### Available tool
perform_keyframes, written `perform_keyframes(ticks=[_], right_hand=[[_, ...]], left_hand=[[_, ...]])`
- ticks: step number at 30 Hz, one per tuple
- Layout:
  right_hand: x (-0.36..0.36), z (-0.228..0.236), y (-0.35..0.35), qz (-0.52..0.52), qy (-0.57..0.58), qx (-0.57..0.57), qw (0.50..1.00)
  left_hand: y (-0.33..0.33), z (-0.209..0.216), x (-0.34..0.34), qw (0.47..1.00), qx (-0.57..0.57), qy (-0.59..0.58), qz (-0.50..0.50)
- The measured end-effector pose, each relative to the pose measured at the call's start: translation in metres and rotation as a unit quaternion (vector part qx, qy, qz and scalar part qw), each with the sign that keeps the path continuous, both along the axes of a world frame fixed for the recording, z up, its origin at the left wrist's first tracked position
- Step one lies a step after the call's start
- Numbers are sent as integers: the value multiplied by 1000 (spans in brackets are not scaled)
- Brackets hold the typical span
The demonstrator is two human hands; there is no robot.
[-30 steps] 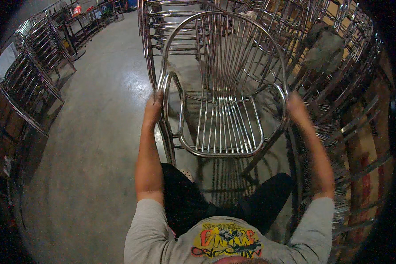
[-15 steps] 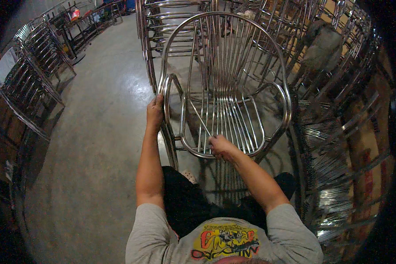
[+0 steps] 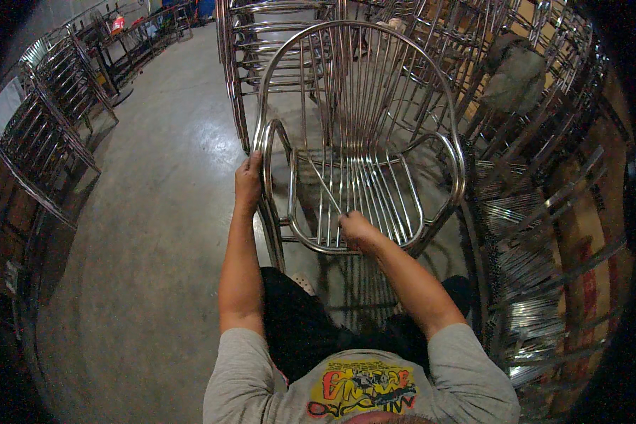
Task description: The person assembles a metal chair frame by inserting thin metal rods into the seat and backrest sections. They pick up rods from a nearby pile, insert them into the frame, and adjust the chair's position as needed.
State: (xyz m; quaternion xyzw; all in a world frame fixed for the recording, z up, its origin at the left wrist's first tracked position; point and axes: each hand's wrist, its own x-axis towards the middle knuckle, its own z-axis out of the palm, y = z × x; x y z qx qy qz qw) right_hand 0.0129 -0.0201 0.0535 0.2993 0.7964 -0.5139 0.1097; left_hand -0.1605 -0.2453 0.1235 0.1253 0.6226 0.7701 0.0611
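The right hand has left the shiny tubular-metal armchair's three-o'clock side, now closed on a thin slanting rod toward six; the left hand stays clasped at nine. The round-backed armchair stands at twelve.

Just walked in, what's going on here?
Someone in a grey T-shirt has both hands on a round-backed metal armchair. The left hand grips the frame at its left side. The right hand is closed around a thin metal rod, which slants across the seat. A stack of metal chair frames stands behind, and a pile of metal rods lies on the right.
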Motion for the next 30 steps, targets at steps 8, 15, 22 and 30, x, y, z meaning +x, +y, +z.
perform_keyframes(ticks=[8, 15, 22, 30], right_hand=[[-7, 27, 10, 6, -1, 89, 996], [-40, -16, -31, -36, 53, -72, 995], [-93, -58, -64, 134, 89, 301, 940], [-69, -25, -70, 77, 129, 133, 980]], left_hand=[[0, -8, -5, 1000, -17, 17, 12], [-2, -8, -4, 999, -15, 40, 1], [-2, 3, 2, 991, -100, 65, 67], [42, 3, 68, 878, -222, 407, 124]])
